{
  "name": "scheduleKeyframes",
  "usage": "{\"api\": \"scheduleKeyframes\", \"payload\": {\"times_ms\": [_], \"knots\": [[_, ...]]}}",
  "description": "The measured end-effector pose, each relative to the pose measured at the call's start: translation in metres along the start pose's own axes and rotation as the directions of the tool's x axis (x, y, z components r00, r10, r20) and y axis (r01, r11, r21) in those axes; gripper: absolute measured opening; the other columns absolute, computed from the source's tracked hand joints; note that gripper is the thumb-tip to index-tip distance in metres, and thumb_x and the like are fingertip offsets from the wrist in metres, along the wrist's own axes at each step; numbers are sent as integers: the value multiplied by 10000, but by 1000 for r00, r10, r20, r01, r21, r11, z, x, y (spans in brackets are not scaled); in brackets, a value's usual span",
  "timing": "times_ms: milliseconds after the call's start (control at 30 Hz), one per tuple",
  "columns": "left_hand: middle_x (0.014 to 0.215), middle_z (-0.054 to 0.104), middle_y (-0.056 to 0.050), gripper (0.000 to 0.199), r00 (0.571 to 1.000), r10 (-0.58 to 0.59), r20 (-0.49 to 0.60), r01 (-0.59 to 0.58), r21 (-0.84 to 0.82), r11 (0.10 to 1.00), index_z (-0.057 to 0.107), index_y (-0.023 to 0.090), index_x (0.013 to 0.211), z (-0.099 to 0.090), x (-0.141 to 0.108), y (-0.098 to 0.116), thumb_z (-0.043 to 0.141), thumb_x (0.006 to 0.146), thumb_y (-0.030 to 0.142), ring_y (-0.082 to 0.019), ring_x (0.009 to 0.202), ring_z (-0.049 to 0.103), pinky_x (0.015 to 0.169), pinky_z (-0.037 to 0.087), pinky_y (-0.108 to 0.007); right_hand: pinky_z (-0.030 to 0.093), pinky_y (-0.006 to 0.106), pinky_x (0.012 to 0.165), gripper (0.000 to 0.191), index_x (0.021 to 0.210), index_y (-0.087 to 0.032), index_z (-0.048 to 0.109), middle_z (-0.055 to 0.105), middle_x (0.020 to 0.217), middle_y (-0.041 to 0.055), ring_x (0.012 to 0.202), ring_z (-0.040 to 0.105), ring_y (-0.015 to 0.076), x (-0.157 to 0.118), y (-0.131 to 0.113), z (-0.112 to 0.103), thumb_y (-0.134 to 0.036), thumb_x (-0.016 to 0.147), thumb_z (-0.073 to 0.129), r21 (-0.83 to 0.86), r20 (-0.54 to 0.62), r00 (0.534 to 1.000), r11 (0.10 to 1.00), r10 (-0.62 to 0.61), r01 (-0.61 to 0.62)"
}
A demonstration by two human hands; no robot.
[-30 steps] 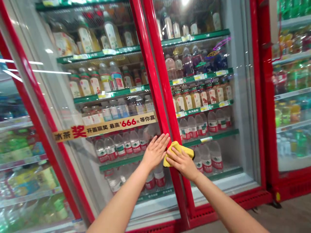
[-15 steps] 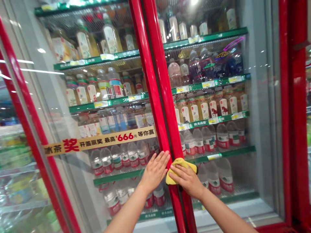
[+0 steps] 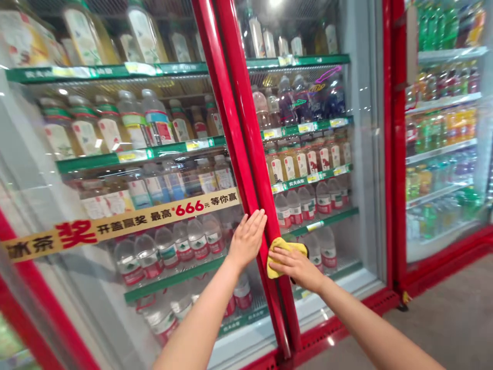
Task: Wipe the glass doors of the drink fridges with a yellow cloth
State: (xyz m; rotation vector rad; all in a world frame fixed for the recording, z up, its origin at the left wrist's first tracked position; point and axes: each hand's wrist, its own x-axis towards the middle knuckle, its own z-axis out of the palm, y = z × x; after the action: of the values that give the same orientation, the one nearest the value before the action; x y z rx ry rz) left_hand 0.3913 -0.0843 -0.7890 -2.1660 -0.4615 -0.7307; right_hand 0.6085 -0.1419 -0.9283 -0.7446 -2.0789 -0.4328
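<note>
My left hand (image 3: 248,236) lies flat with fingers stretched out along the red frame (image 3: 213,77) of the left glass door. My right hand (image 3: 298,266) is on a folded yellow cloth (image 3: 284,243) with a dark edge, pressing it against the red frame (image 3: 246,128) of the right door. The palm side of this hand is hidden. A narrow dark gap runs between the two frames, close to both hands. Behind the glass beside my left hand stand water bottles (image 3: 198,239) with red and white labels.
Green-edged shelves (image 3: 175,276) hold several rows of bottled drinks. A yellow strip with Chinese lettering (image 3: 134,222) crosses the left door. Another red cooler (image 3: 398,205) with drinks stands at the right, above the grey floor (image 3: 442,308).
The view has swung right, bringing the neighbouring cooler and floor into sight. The yellow cloth now sits more on the right door's frame. My left hand stays flat on the left frame.
</note>
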Motion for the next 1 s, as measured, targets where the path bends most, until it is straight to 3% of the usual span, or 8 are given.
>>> {"api": "scheduleKeyframes", "payload": {"times_ms": [100,167,267,333,400,533,733,1000], "knots": [[1609,439,-125,628,999,-13,-49,11,-29,1000,348,129,1597,17,7,-2,412,972,138,-211,1521,381,1299,265,-423,455,442,1183,465,1415,-328,627,614,1491,36,1433,515,215,-2,-8,-6,-145,1012,486,13,-200,965,985,172,-173],[1606,440,-119,619,995,-3,-98,0,-24,1000,349,119,1594,28,6,-4,412,979,141,-192,1528,367,1316,209,-400,468,471,1158,445,1422,-302,622,613,1477,76,1400,541,238,10,-8,-8,-193,1012,487,63,-414,837,929,357,-365],[1614,424,-111,658,980,45,-194,-44,7,999,273,97,1618,41,2,-7,434,983,158,-177,1546,324,1332,107,-381,467,501,1127,409,1378,-266,643,665,1374,103,1292,600,265,48,-4,-10,-321,987,537,248,-604,563,805,564,-539],[1631,386,-113,714,966,72,-249,-69,22,997,180,75,1634,47,0,-8,439,974,153,-181,1561,281,1333,65,-380,478,494,1085,387,1280,-233,688,716,1264,101,1200,635,279,78,-1,-9,-387,941,584,365,-608,466,747,643,-556],[1655,335,-110,764,958,71,-278,-73,5,997,98,75,1642,52,-2,-9,431,956,136,-189,1570,250,1331,73,-374,504,453,1011,345,1149,-212,719,749,1131,86,1084,662,273,104,2,-8,-427,897,621,456,-558,416,684,718,-569],[1675,288,-79,825,956,21,-292,-45,-76,996,-16,148,1648,56,-2,-7,392,935,75,-183,1563,254,1317,167,-354,530,372,841,283,961,-216,705,741,897,41,894,667,243,128,5,-5,-475,868,637,543,-475,361,590,802,-597],[1665,292,-112,800,930,-3,-367,-49,-132,990,-20,117,1645,55,3,-4,392,961,59,-193,1569,191,1310,187,-362,551,361,772,327,979,-228,694,743,813,24,853,684,245,137,7,-13,-532,887,619,582,-402,397,565,825,-584],[1677,250,-125,806,935,-19,-355,-69,-232,970,-35,154,1647,57,7,-3,415,982,85,-201,1577,126,1304,214,-391,558,408,865,344,1041,-238,704,753,864,22,937,695,260,136,12,-24,-539,894,626,601,-312,416,517,854,-610]]}}
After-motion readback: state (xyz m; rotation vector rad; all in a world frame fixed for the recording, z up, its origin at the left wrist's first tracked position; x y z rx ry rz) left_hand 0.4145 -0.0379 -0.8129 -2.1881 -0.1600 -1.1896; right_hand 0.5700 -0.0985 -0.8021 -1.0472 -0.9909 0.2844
